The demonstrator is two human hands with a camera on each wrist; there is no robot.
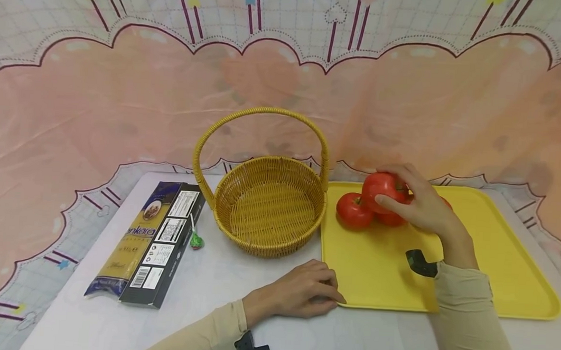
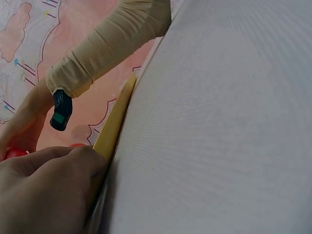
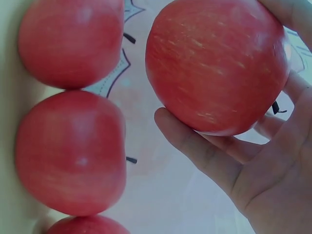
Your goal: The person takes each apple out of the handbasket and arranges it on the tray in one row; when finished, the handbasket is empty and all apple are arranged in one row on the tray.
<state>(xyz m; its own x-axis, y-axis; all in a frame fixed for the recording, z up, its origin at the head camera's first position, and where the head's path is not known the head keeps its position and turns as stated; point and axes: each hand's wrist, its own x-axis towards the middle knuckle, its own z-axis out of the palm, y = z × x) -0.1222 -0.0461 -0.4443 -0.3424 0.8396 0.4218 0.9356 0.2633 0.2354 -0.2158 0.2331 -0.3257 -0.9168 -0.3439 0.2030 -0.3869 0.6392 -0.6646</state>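
Note:
A large red apple [image 1: 383,192] with pale streaks is in my right hand [image 1: 422,203], thumb and fingers spread around it. It is raised over other red apples on the yellow tray [image 1: 365,274]. One resting apple [image 1: 353,211] sits to its left; more are partly hidden behind the held apple and the hand. In the right wrist view, the held apple [image 3: 217,66] is apart from a row of apples [image 3: 73,153] with short dark stems. My left hand [image 1: 305,290] grips the tray's near left corner, and the left wrist view shows its fingers over the yellow rim [image 2: 114,124].
A yellow wicker basket [image 1: 269,243] with a tall handle stands left of the tray. Farther left lie a pasta packet [image 1: 136,236], a black box [image 1: 162,243] with white labels, and a green-wrapped lollipop [image 1: 196,240]. A patterned cloth [image 1: 275,90] hangs behind.

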